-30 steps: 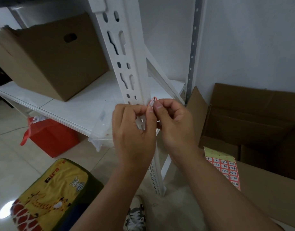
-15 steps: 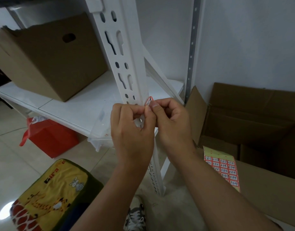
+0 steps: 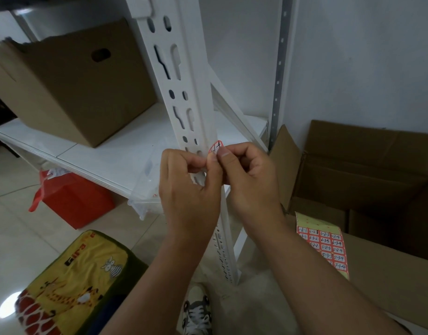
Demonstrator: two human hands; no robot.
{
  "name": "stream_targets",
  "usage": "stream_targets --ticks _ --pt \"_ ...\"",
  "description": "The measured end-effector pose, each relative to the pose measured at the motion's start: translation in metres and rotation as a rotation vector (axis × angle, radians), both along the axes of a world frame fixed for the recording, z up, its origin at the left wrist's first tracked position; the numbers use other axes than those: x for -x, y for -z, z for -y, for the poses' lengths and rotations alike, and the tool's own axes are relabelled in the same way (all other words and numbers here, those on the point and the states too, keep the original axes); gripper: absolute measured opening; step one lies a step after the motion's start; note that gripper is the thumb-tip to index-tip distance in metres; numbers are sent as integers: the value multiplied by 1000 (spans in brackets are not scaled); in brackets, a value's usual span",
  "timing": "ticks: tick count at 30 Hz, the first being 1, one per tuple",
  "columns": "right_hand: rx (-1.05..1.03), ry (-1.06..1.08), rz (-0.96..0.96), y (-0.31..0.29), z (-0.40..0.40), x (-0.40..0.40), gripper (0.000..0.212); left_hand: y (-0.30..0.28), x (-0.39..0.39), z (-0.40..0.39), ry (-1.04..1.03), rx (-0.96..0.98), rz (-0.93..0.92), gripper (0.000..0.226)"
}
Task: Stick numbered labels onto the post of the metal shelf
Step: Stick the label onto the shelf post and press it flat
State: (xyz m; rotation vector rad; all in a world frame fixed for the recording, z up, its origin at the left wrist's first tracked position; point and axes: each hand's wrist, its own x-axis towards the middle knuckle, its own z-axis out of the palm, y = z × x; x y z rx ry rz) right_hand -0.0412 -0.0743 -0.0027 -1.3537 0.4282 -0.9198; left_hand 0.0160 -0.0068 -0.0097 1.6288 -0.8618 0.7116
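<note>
- One small red-bordered white paper label with handwritten digits is pinched between the fingertips of both hands, right against the front edge of the white perforated metal shelf post; whether it already sticks there cannot be told.
- No label shows on the bare stretch of post above the hands, so most of the job appears left.
- Many numbered labels remain on the yellow-backed sticker sheet, lying on the flap of the open brown cardboard box at right.
- Left hand is curled in front of the post, thumb and forefinger closed on the label's lower edge.
- Right hand mirrors it, thumb on the label's face.
</note>
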Motion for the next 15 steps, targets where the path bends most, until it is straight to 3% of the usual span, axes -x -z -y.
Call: stream_targets --ticks 6,10,15 --pt "7 -5 2 -1 -1 1 12 2 -15 -4 72 20 -85 33" --pt "6 -21 21 -1 -1 2 13 -1 -23 -8 151 -36 -222 65" --pt "4 -24 29 0 -1 1 14 -4 -21 -8 189 -86 -246 58"
